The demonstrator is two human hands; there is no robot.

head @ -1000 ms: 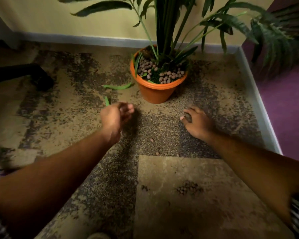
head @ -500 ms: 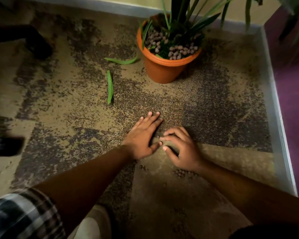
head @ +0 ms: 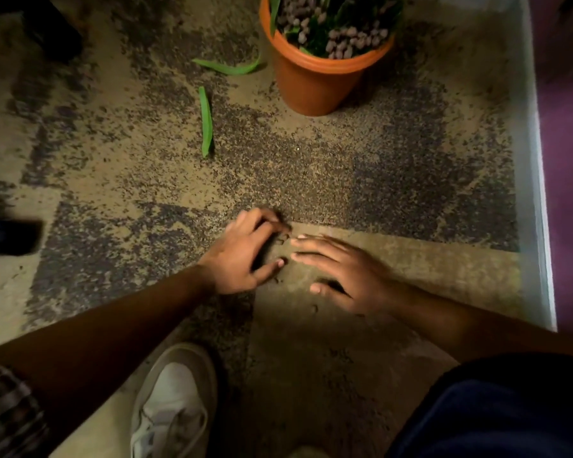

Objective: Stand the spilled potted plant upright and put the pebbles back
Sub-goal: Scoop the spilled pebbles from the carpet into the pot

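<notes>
Pebbles [head: 341, 44] mostly sit in the orange pot [head: 315, 84], which stands upright on the carpet [head: 394, 166] at top centre, green leaves [head: 331, 18] rising out of frame. A few loose pebbles [head: 282, 239] lie on the carpet between the two hands, one more stray pebble [head: 315, 308] just below the right thumb. Left hand [head: 245, 256]: fingers curled down onto the carpet, thumb out toward the right hand, cupped around the loose pebbles; cannot tell whether it actually grips any. Right hand [head: 348, 276]: fingers straight and spread, flat near the carpet, blurred, fingertips just beside the left hand's fingers, holding nothing visible. Both hands are well apart from the pot, nearer the camera. Two fallen leaf pieces on the carpet left of the pot: curved leaf [head: 229, 67] close to the pot's base, straight leaf [head: 206, 122] lower down. White shoe [head: 172, 404] at bottom centre, plaid sleeve [head: 4, 411] bottom left, dark trouser leg [head: 497, 414] bottom right. Pale skirting edge [head: 533, 193] runs along the right side against a purple surface [head: 569, 209]. Dark object [head: 9, 237] at left edge, unclear what.
</notes>
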